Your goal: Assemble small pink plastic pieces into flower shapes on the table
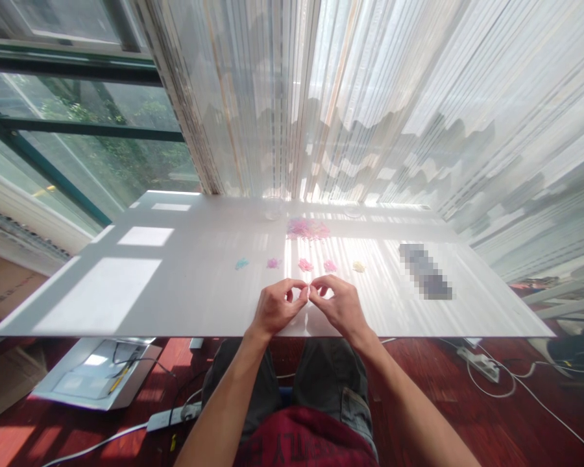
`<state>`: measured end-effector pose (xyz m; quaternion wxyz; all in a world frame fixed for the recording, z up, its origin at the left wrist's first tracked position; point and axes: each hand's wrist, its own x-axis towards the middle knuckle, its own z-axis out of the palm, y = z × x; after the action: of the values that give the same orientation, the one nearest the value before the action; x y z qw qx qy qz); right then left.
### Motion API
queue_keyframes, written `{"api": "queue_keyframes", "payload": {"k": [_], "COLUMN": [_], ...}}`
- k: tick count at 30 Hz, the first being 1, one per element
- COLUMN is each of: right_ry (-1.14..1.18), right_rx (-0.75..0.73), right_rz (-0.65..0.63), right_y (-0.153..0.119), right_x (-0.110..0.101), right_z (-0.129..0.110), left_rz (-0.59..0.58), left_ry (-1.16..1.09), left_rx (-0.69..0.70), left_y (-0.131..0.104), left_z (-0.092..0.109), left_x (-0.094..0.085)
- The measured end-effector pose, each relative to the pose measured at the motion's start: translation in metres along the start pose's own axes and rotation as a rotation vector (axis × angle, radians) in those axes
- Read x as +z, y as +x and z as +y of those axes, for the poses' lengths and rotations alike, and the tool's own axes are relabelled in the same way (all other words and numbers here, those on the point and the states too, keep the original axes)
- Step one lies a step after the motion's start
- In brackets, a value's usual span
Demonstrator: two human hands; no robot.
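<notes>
My left hand (281, 303) and my right hand (338, 301) meet over the front edge of the white table, thumbs and forefingers pinched. Between the fingertips is something small and pale that I cannot make out. Beyond them lies a row of small piles: teal (242, 263), purple (273, 263), red-pink (305, 264), pink (330, 266) and yellow (359, 266). Behind the row spreads a larger mixed pile (307, 228) of pink and purple bits.
A clear round dish (273, 209) stands behind the piles, and another (353, 211) sits farther right. A blurred dark object (425, 271) lies on the right of the table (199, 292). Curtains hang behind; cables and a power strip (172, 416) are on the floor.
</notes>
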<state>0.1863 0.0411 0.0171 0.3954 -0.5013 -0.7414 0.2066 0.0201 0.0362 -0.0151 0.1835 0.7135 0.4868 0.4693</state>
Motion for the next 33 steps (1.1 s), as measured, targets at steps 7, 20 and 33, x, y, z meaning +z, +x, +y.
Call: {"api": "queue_keyframes", "payload": {"k": [7,20,33], "right_ry": [0.138,0.153,0.191], "right_rx": [0.149,0.143,0.176], "right_rz": [0.011,0.005,0.008], "right_y": [0.0002,-0.0013,-0.0018], "right_x": [0.0019,0.0040,0.0037], "right_z": [-0.0048,-0.0030,-0.0030], "left_rz": [0.019,0.019,0.010], "left_ry": [-0.031,-0.021,-0.040], "left_rx": [-0.038,-0.079,-0.073], "left_y": [0.0011,0.0002,0.0008], "left_z": [0.0008,-0.0009,-0.0003], "left_x": [-0.0003,0.0000,0.0001]}}
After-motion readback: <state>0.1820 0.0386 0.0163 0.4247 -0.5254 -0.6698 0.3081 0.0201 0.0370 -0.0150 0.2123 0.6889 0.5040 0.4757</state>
